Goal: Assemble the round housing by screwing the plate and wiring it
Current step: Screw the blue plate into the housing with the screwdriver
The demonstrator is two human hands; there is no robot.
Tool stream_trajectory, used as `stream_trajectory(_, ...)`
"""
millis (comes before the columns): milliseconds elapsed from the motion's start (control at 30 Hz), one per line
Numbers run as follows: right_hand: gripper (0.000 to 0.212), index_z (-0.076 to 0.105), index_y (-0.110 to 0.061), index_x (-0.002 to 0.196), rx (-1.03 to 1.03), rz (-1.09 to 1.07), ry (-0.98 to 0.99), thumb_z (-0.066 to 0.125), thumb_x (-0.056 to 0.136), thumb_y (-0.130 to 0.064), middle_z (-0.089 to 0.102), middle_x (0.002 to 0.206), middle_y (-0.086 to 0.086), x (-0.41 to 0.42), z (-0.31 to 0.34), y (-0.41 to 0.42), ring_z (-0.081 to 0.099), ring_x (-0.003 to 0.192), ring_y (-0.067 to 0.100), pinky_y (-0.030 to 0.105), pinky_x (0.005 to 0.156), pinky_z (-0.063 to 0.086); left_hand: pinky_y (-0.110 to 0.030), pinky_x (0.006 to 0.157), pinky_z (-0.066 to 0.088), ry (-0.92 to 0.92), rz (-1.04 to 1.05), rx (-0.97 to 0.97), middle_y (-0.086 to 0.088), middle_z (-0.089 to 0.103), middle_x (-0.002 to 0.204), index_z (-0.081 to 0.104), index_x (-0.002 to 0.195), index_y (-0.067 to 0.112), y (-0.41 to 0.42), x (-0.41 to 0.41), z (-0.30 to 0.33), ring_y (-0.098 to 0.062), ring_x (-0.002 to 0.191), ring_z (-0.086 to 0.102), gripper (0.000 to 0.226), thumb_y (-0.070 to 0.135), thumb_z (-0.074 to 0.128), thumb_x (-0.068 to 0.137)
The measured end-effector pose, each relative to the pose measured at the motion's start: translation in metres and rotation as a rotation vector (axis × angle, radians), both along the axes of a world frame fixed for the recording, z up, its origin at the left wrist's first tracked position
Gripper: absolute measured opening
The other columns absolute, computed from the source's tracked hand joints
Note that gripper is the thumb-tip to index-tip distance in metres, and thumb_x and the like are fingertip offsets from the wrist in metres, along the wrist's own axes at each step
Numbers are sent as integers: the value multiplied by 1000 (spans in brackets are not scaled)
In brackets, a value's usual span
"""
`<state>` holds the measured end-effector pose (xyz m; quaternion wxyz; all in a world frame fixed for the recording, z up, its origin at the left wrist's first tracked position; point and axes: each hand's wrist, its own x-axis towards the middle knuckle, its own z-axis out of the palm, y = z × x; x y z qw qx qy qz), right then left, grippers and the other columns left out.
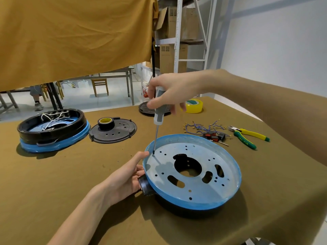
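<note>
Driving a screw at the plate's left edge

Right hand [166, 92] curls round the screwdriver [158, 119], tip on the plate [194, 184] inside the housing [237, 174] on the table [70, 183]; left hand [127, 177] grips the rim; a tilted shaft could slip off the screw.

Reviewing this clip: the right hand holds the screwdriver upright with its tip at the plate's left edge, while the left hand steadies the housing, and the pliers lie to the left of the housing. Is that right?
Not quite. In the head view the pliers lie to the right of the housing, beyond it, near the loose wires. The rest holds: the right hand holds the screwdriver upright at the plate, and the left hand steadies the housing.
</note>
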<state>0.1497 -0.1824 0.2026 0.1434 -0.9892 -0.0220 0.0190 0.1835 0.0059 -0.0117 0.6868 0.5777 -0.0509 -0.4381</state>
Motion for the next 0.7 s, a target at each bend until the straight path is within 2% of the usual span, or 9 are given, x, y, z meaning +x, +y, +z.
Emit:
stream_trajectory(100, 21, 57, -19, 113, 56, 18, 47, 70, 97, -23, 77, 92, 9, -2, 4, -2, 76, 66, 19, 23, 48, 54, -41, 83, 63, -20, 4, 17, -16, 73, 93, 59, 117, -1, -1, -1, 1, -31, 92, 72, 80, 46, 84, 58)
stream_trajectory(167, 26, 58, -16, 111, -32, -24, -11, 63, 101, -39, 77, 77, 7, -2, 0, 0, 73, 55, 20, 23, 43, 52, -41, 82, 64, -21, 7, 21, -18, 74, 100, 58, 121, -2, 0, -2, 2, -32, 93, 73, 81, 47, 83, 61)
stream_trajectory(233, 35, 53, -16, 118, -41, -47, -4, 61, 100, -45, 76, 82, 5, -3, -1, -1, 73, 56, 18, 23, 44, 52, -41, 81, 64, -22, 12, 26, -18, 75, 98, 58, 122, -2, 0, -2, 2, -31, 91, 74, 80, 47, 82, 63)
stream_trajectory(300, 38, 47, -20, 126, 65, -46, 74, 69, 97, -30, 73, 95, 8, -7, 4, -3, 73, 63, 16, 24, 50, 55, -41, 79, 65, -15, 12, 28, -18, 75, 97, 58, 121, -2, 0, -2, 2, -32, 91, 74, 80, 47, 83, 63)
stream_trajectory(367, 33, 50, -16, 125, 104, -38, 92, 68, 98, -21, 76, 85, 8, -9, 6, -5, 73, 62, 18, 25, 52, 56, -42, 80, 65, -11, 18, 26, -19, 72, 102, 57, 122, -1, 0, -2, 3, -33, 94, 73, 82, 47, 83, 61)
stream_trajectory(433, 31, 55, -9, 120, -2, -60, 37, 58, 103, -36, 76, 73, 8, -8, 3, 0, 72, 54, 21, 25, 46, 54, -43, 87, 62, -10, 20, 31, -19, 66, 108, 56, 126, -2, -1, -3, 3, -32, 98, 69, 86, 48, 83, 61)
stream_trajectory(500, 37, 52, -12, 122, -44, -59, 10, 57, 103, -43, 76, 82, 9, -9, 1, 2, 71, 52, 18, 24, 45, 53, -43, 88, 61, -4, 25, 30, -19, 64, 109, 56, 128, -2, -1, -3, 4, -32, 98, 69, 86, 47, 82, 64)
stream_trajectory(600, 36, 45, -19, 129, 43, -19, 62, 65, 100, -24, 73, 92, 10, -13, 4, 5, 71, 58, 15, 25, 50, 55, -42, 81, 64, 1, 27, 26, -20, 68, 107, 56, 127, -3, -1, -4, 4, -32, 95, 72, 81, 46, 82, 67)
stream_trajectory(700, 28, 49, -16, 123, -70, -23, 9, 56, 104, -36, 74, 76, 9, -11, 1, 9, 71, 52, 19, 26, 46, 54, -37, 69, 64, -7, 27, 25, -17, 72, 92, 59, 121, -4, -2, -4, 4, -29, 85, 74, 75, 45, 81, 68)
